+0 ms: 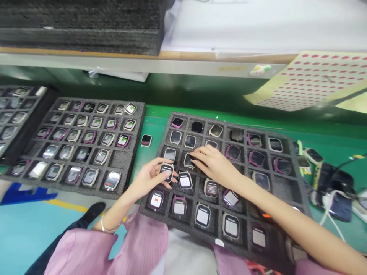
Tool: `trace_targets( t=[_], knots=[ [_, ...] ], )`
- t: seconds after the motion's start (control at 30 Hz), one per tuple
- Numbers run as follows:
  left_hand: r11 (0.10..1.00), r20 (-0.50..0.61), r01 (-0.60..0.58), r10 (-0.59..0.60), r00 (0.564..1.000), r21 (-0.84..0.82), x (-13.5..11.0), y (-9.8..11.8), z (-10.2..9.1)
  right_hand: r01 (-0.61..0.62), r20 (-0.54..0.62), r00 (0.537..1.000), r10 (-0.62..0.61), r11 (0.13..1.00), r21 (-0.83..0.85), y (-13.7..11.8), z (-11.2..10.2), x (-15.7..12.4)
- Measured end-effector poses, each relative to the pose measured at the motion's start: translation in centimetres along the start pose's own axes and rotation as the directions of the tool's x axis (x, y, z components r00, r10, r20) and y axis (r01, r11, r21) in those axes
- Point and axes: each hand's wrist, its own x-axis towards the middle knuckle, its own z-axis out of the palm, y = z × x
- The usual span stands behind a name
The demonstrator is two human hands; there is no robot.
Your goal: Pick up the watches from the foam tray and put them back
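Watches (203, 215) sit in rows in a dark foam tray (206, 236), right in front of the person. Think of a clock lying flat on this tray, with 12 at the far side. Near 9 o'clock, the left hand (147, 177) is closed on one watch, the held watch (164, 168). The thumb lies over its screen, which shows white marks too small to read. A bracelet (110, 230) hangs at that wrist.

At 2 o'clock from the held watch, fingertips of the right hand (215, 163) touch a slotted watch (188, 162). I can't tell if they grip it or only touch it. At 4 o'clock from the held watch is a watch with a bright white screen (185, 180). Some watches have purple rims and some have pale ones. Many along 6 o'clock have light screens, and many along 12 have dark ones.

At 10 o'clock, just outside the tray, a lone watch (146, 140) lies on the green table (156, 114). Past it is a second tray (133, 149), with green on many of its screens. At 3 o'clock there is a pile with a white cord (329, 208). At 1 o'clock hangs a yellow sheet with red dots (315, 80). Up at 11 is a black foam stack (80, 34).
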Motion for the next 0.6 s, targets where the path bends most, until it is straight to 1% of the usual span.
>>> trace_targets(
  t=[0.17,0.3,0.37,0.43,0.53,0.6],
  knots=[
    [0.999,-0.008,0.019,-0.019,1.000,0.030,0.0,-0.1,0.1,-0.040,-0.014,0.999,0.041,0.998,0.041,-0.4,0.9,0.1],
    [1.000,0.009,0.013,-0.013,1.000,0.008,0.1,-0.2,0.0,-0.068,-0.052,0.996,0.071,0.996,0.055,-0.5,1.4,0.0],
    [1.000,0.024,0.006,-0.006,1.000,-0.009,0.1,-0.2,-0.1,-0.084,-0.068,0.994,0.091,0.992,0.094,-0.4,1.6,-0.1],
    [1.000,0.039,0.002,-0.001,0.999,-0.005,0.1,-0.2,-0.2,-0.094,-0.054,0.993,0.104,0.984,0.154,-0.5,1.6,-0.1],
    [0.998,0.063,-0.012,0.008,0.998,0.058,0.0,-0.3,-0.2,-0.081,-0.027,0.996,0.090,0.969,0.234,-0.8,1.3,-0.2],
    [0.987,0.090,-0.026,0.012,0.996,0.158,-0.1,-0.5,-0.3,-0.065,-0.037,0.996,0.078,0.960,0.272,-0.9,0.8,-0.4]
  ],
)
